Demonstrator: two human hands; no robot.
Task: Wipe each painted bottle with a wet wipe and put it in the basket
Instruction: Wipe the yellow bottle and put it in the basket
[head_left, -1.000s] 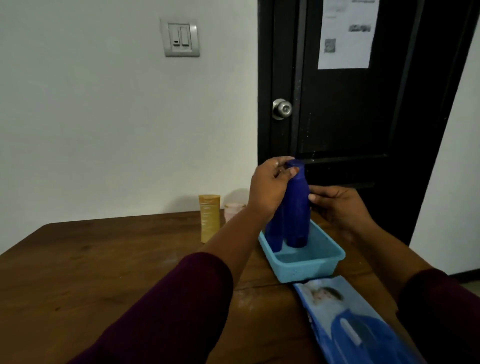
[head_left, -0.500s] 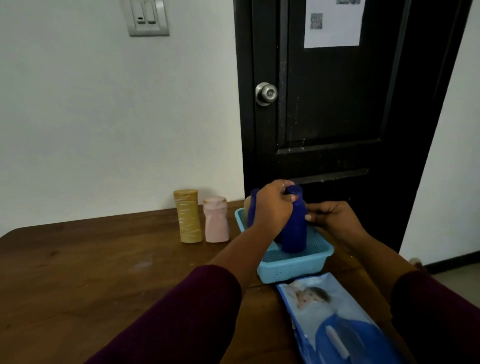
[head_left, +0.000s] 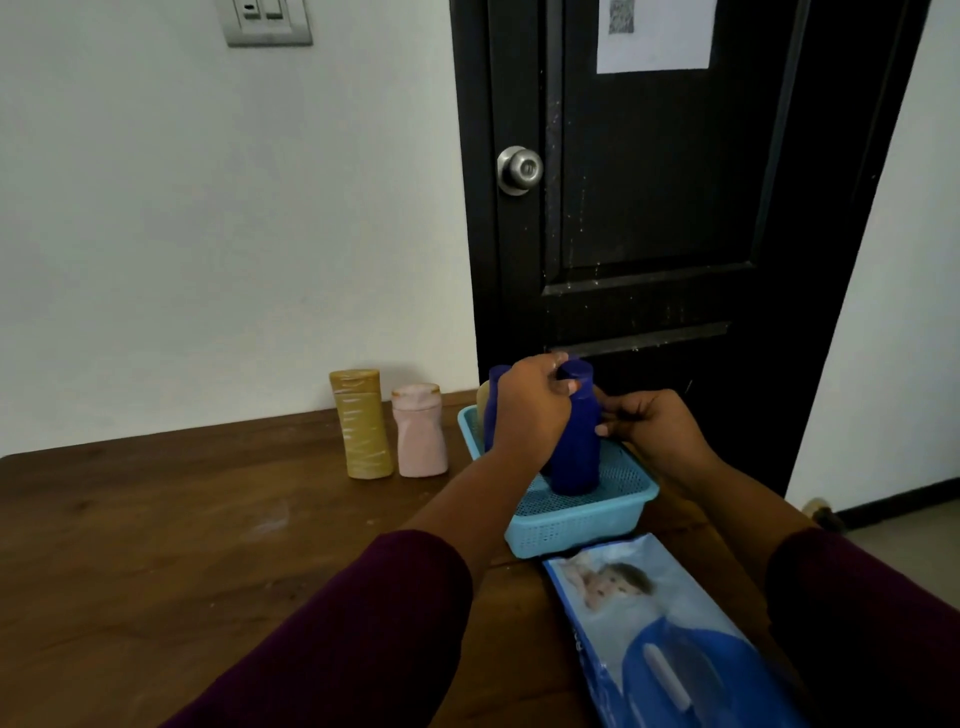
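Observation:
A dark blue bottle (head_left: 575, 452) stands upright in the light blue mesh basket (head_left: 582, 526) at the table's far right. My left hand (head_left: 530, 410) grips the bottle around its cap from the left. The curled fingers of my right hand (head_left: 655, 431) hold its right side. A second dark blue bottle (head_left: 497, 387) and a beige bottle (head_left: 482, 405) stand in the basket behind my left hand, mostly hidden. A yellow bottle (head_left: 363, 423) and a pink bottle (head_left: 420, 431) stand on the table left of the basket.
A blue wet-wipe pack (head_left: 670, 644) lies on the wooden table (head_left: 156, 545) just in front of the basket. A white wall runs behind the table, and a black door (head_left: 649, 208) stands behind the basket. The table's right edge is close to the basket.
The blue bottle has come down from above the basket and now stands on its floor, both hands still on it. The yellow and pink bottles have come fully into view.

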